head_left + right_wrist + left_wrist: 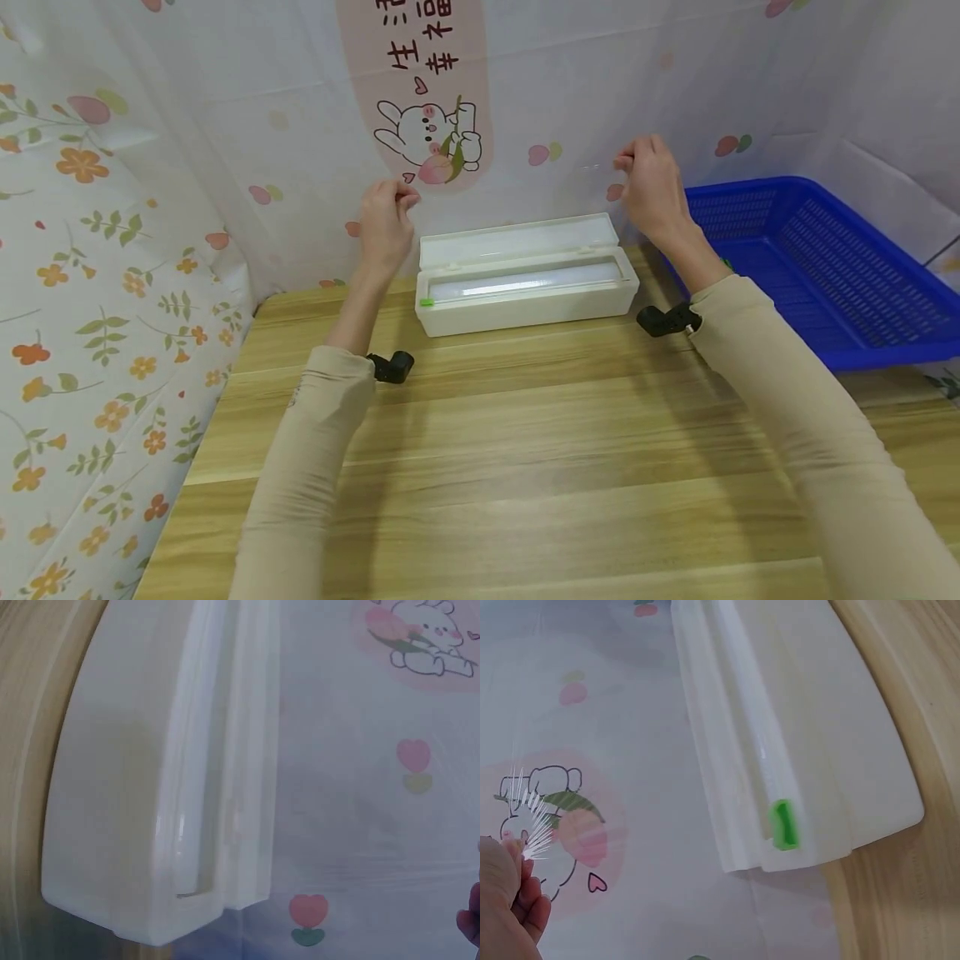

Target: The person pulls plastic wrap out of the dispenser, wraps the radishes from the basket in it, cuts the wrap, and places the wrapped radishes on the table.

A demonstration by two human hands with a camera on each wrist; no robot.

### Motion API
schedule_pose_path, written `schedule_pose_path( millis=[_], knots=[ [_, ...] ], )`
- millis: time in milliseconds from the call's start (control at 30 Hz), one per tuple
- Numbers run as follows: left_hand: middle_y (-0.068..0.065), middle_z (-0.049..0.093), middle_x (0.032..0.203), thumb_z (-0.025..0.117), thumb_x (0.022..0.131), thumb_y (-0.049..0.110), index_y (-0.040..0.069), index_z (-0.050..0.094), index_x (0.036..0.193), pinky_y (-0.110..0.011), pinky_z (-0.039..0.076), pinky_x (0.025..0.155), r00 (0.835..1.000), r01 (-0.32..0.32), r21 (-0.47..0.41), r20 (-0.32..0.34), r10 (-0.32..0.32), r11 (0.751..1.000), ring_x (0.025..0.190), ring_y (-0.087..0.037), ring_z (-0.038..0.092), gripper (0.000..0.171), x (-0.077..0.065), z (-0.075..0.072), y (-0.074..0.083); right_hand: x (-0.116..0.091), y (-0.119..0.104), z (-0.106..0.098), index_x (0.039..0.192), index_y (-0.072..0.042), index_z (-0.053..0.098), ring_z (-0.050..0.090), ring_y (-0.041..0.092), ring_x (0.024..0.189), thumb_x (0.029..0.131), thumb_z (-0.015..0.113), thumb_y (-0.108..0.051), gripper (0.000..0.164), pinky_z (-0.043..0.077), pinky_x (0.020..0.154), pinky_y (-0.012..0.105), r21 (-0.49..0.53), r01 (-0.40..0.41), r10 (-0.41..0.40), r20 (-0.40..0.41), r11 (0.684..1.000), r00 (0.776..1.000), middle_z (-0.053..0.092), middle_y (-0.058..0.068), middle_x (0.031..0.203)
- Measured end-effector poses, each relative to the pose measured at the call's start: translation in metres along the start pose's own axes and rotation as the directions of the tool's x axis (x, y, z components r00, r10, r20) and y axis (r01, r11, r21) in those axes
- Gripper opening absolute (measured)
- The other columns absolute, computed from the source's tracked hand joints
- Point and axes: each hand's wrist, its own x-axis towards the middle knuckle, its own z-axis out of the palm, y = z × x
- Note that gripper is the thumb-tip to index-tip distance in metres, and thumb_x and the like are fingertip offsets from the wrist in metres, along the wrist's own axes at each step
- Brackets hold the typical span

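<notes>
Pinched in my left hand (386, 227) is the gathered corner of a clear sheet of cling film (534, 817), its shiny creases fanning out from the fingertips in the left wrist view. My right hand (652, 187) is raised at the other side with thumb and fingers pinched together, and faint film lines run toward it. Below and between both hands, a white cling film dispenser (528, 310) rests on the table with its lid (517, 240) raised. A roll of film (525, 281) lies inside. The green slide cutter (784, 825) is at the dispenser's left end.
A blue plastic basket (892, 354) stands to the right, close to my right forearm. The wooden table (510, 467) meets a printed cloth backdrop (300, 108) behind the dispenser. Floral cloth (112, 350) hangs along the left side.
</notes>
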Motion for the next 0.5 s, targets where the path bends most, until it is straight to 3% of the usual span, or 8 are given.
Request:
schedule_pose_path(
  millis=[133, 333, 500],
  knots=[
    [-0.027, 0.063, 0.102, 0.058, 0.100, 0.002, -0.011, 0.063, 0.100, -0.044, 0.046, 0.092, 1.000, -0.011, 0.021, -0.017, 0.012, 1.000, 0.101, -0.039, 0.058, 0.015, 0.005, -0.008, 0.007, 0.003, -0.007, -0.008, 0.114, 0.014, 0.053, 0.051, 0.048, 0.104, 0.108, 0.040, -0.006, 0.025, 0.042, 0.094, 0.056, -0.010, 0.012, -0.012, -0.015, 1.000, 1.000, 0.050, 0.031, 0.114],
    [-0.026, 0.064, 0.100, 0.058, 0.100, 0.001, -0.011, 0.064, 0.099, -0.044, 0.045, 0.091, 0.998, -0.034, 0.011, -0.056, 0.035, 0.999, 0.098, -0.038, 0.058, 0.013, 0.014, -0.017, 0.016, 0.009, -0.014, -0.019, 0.108, 0.016, 0.054, 0.052, 0.048, 0.099, 0.107, 0.046, -0.012, 0.029, 0.044, 0.089, 0.055, 0.005, 0.095, -0.094, -0.115, 0.995, 0.989, 0.051, 0.032, 0.106],
    [-0.026, 0.064, 0.098, 0.059, 0.100, 0.002, -0.013, 0.065, 0.100, -0.041, 0.044, 0.090, 0.994, -0.064, -0.010, -0.084, 0.063, 0.998, 0.096, -0.036, 0.057, 0.016, 0.019, -0.025, 0.025, 0.012, -0.019, -0.028, 0.109, 0.016, 0.054, 0.052, 0.046, 0.101, 0.107, 0.045, -0.014, 0.031, 0.045, 0.091, 0.053, 0.004, 0.107, -0.105, -0.150, 0.994, 0.983, 0.051, 0.031, 0.107]
  ],
)
